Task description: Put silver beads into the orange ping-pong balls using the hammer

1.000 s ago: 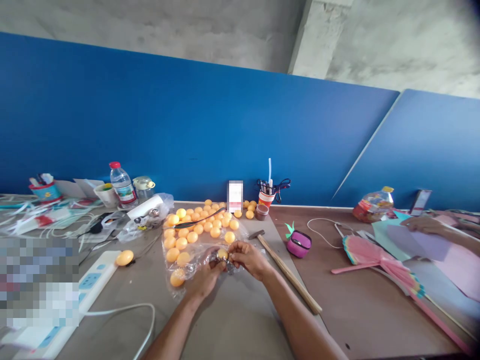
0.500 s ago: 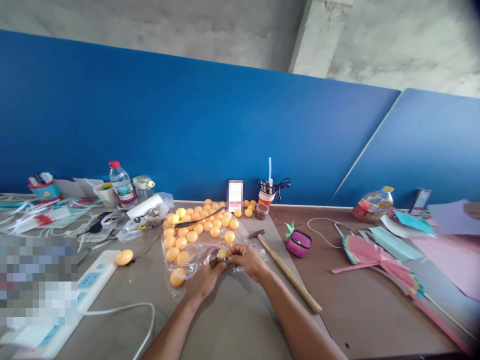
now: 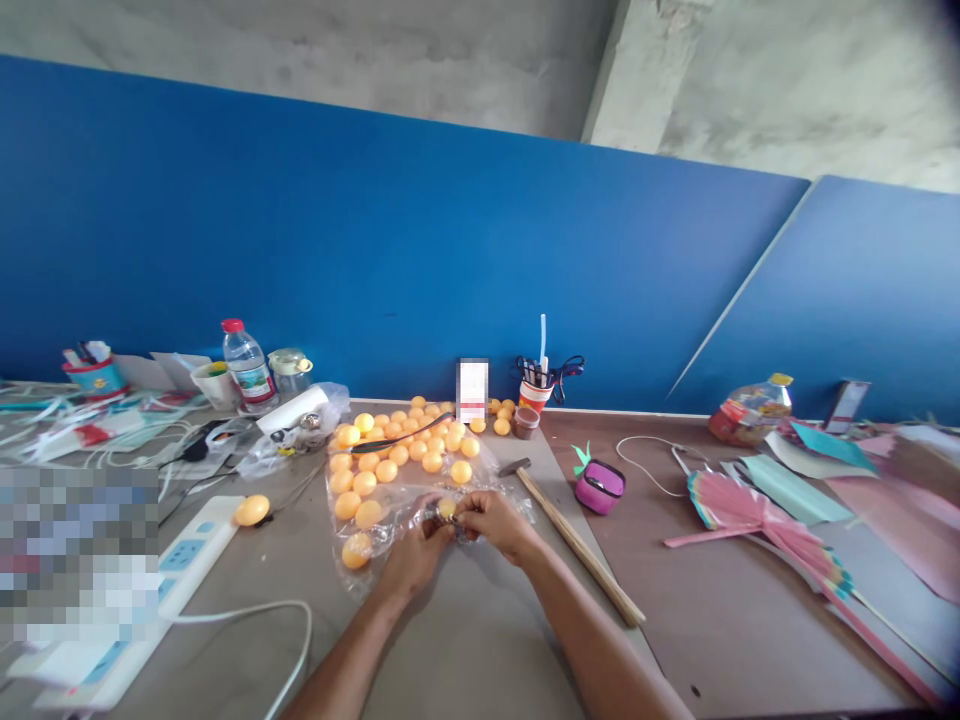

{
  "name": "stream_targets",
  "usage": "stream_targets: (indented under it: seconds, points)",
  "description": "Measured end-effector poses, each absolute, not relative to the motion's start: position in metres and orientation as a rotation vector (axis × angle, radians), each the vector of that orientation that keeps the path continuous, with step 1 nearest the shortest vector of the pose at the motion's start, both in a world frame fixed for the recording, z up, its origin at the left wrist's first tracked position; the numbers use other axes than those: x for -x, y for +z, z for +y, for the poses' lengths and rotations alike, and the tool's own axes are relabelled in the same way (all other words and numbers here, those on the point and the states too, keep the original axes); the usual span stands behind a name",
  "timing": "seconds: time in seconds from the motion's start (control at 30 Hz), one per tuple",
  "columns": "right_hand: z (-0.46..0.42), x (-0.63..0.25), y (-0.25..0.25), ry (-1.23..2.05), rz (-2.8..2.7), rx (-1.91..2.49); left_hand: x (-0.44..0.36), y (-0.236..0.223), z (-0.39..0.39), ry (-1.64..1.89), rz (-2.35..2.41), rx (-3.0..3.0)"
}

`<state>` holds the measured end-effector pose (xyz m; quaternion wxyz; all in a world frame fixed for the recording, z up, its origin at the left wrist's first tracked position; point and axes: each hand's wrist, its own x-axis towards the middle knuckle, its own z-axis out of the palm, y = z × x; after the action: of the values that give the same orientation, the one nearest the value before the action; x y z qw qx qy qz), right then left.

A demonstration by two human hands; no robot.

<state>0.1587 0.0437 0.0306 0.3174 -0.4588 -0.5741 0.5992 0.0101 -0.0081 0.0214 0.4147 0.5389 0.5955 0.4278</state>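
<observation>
My left hand (image 3: 413, 553) and my right hand (image 3: 496, 523) meet at the middle of the table, both pinched on one orange ball (image 3: 446, 508) and a small dark piece I cannot make out. They rest on a crinkled clear plastic bag (image 3: 390, 520). Several more orange balls (image 3: 390, 455) lie spread on the bag just beyond my fingers. A black tool (image 3: 397, 440) lies across the far balls.
A wooden-handled hammer (image 3: 574, 540) lies right of my right hand. A white power strip (image 3: 169, 575) with a lone orange ball (image 3: 252, 510) is at the left. A pink pouch (image 3: 600, 488), coloured paper fans (image 3: 757, 520), bottles and cups stand around.
My hands stay pinched on the ball with only slight finger shifts. The other person's hand and paper sheet at the far right have gone out of view.
</observation>
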Motion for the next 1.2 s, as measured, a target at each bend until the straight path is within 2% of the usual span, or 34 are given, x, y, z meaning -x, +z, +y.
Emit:
stream_targets:
  seconds: [0.53,0.77,0.9,1.03,1.1,1.2]
  points:
    - [0.041,-0.149,0.021,1.468,-1.422,1.363,-0.01,0.015,-0.007,1.114,1.468,-1.478]
    - [0.046,-0.164,0.032,1.719,-1.378,1.049,-0.008,0.013,-0.003,1.164,1.285,-1.228]
    - [0.046,-0.186,0.048,1.8,-1.751,0.978,-0.006,0.012,-0.001,1.151,1.303,-1.117]
    - [0.048,-0.192,0.048,1.488,-2.338,1.179,-0.005,0.015,-0.004,1.156,1.292,-1.073]
    - [0.049,-0.191,0.044,1.304,-2.465,1.231,-0.004,0.015,-0.004,1.155,1.296,-1.065]
    - [0.052,-0.19,0.039,1.197,-2.504,1.25,-0.003,0.012,-0.003,1.17,1.284,-1.078]
